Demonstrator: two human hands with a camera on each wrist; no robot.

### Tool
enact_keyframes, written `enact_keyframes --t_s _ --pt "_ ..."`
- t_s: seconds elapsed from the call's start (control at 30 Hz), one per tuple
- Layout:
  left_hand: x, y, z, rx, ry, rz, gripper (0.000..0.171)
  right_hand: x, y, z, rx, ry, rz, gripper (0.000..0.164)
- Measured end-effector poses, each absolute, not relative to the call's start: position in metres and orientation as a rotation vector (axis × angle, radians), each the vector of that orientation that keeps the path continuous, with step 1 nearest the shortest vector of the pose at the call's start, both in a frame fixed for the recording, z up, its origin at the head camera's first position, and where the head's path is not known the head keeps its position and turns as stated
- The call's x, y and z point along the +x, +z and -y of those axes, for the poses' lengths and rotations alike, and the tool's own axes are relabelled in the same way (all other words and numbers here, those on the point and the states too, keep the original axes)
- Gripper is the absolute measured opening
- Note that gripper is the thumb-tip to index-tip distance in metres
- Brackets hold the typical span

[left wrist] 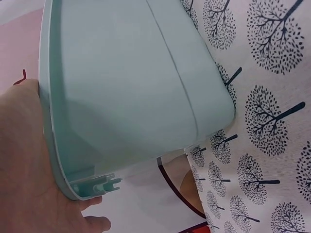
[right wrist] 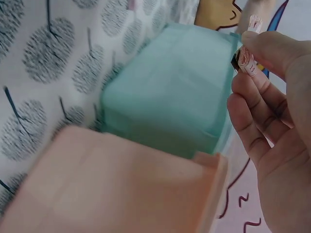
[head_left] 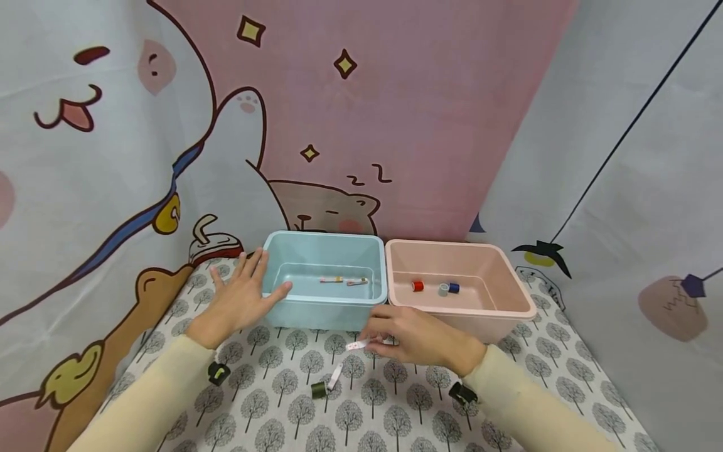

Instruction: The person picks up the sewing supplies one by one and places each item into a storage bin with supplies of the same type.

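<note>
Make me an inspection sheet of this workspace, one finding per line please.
Surface: white cloth printed with grey trees.
Job's things: pale blue rectangular plastic bin holding two slim light-coloured strips; pale pink rectangular plastic bin holding a red cylindrical spool, a grey-white cylindrical spool and a blue cylindrical spool; dark green cylindrical spool beside a slim white strip, both on the cloth.
Clutter: nothing seen.
Grips: left hand touches the blue bin's left end; right hand pinches a slim white strip with reddish print.
Cables: nothing seen.
Surroundings: pink-and-white cartoon-printed backdrop behind the bins.
</note>
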State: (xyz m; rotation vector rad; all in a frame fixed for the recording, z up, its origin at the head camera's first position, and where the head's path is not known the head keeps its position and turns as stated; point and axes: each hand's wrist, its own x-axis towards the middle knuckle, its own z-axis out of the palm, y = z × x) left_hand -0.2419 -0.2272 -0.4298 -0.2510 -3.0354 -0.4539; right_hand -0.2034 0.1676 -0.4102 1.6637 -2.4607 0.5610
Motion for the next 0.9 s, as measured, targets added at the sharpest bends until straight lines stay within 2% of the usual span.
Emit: enact_keyframes --t_s 0.43,0.9 --pt "-0.242 -0.432 0.228 -0.244 -0.446 3.027 0.117 -0.231 -0.371 -0.160 1.612 0.596 2.388 0.014" --pt "-0.242 -0.431 0.228 -0.256 -0.452 3.027 0.114 -0.271 -0.353 -0.136 1.602 0.612 2.359 0.011"
